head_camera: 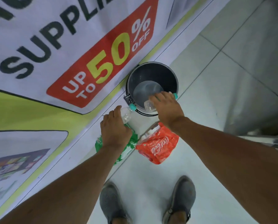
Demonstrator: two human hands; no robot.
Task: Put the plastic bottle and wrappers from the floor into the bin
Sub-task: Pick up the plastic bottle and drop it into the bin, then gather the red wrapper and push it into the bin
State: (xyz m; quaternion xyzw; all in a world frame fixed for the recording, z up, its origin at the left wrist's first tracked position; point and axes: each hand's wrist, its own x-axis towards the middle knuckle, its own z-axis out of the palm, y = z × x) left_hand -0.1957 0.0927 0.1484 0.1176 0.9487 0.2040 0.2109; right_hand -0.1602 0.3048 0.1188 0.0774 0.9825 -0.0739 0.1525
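Observation:
A dark round bin stands on the floor by the banner, with only its pale bottom showing inside. My right hand grips a clear plastic bottle with a teal cap, held over the bin's near rim. My left hand grips a second clear bottle with a teal cap, just left of the bin. A red Coca-Cola wrapper lies on the floor below my right wrist. A green wrapper lies beside it, partly hidden under my left hand.
A large printed banner covers the wall or floor to the left. Pale floor tiles spread to the right. My two grey shoes stand near the bottom. A grey metal surface rises at the right.

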